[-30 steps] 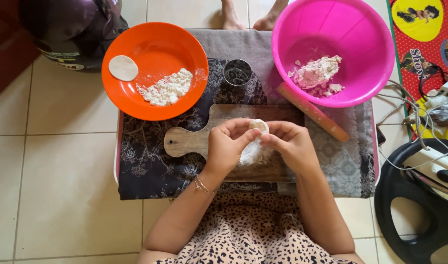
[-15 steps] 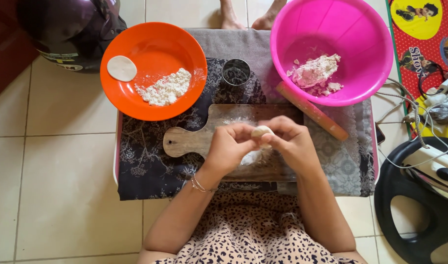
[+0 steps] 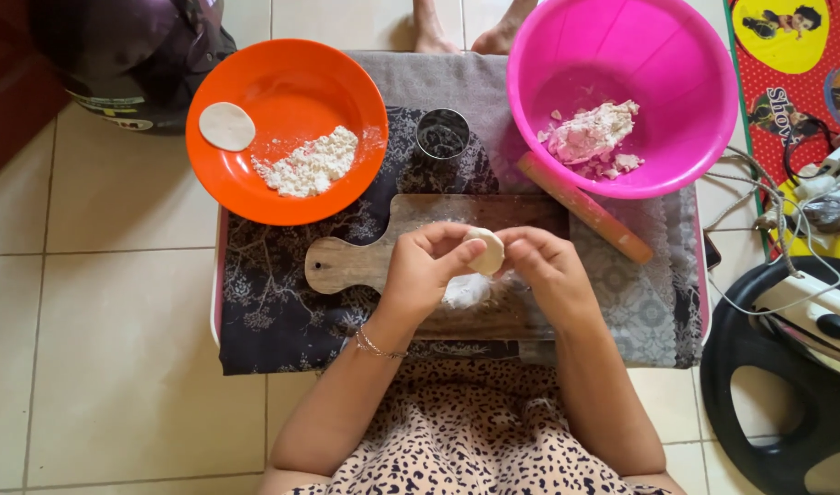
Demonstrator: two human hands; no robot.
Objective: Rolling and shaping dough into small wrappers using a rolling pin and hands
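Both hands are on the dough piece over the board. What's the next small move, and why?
Probably set the dough piece down on the floured patch of the wooden board. Left hand and right hand pinch it in the air, and the rolling pin lies beside the board.

Board's handle end (image 3: 347,266) free; rolling pin (image 3: 585,209) blocks right, metal cup (image 3: 442,134) behind.

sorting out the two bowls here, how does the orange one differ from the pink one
The orange bowl is shallow and plate-like; the pink bowl is deep and larger. The orange bowl holds loose white flour plus a flat dough disc; the pink bowl holds a ragged lump of dough with scraps. The orange bowl sits at the table's left, the pink at its right. Both are round, bright plastic and stand upright.
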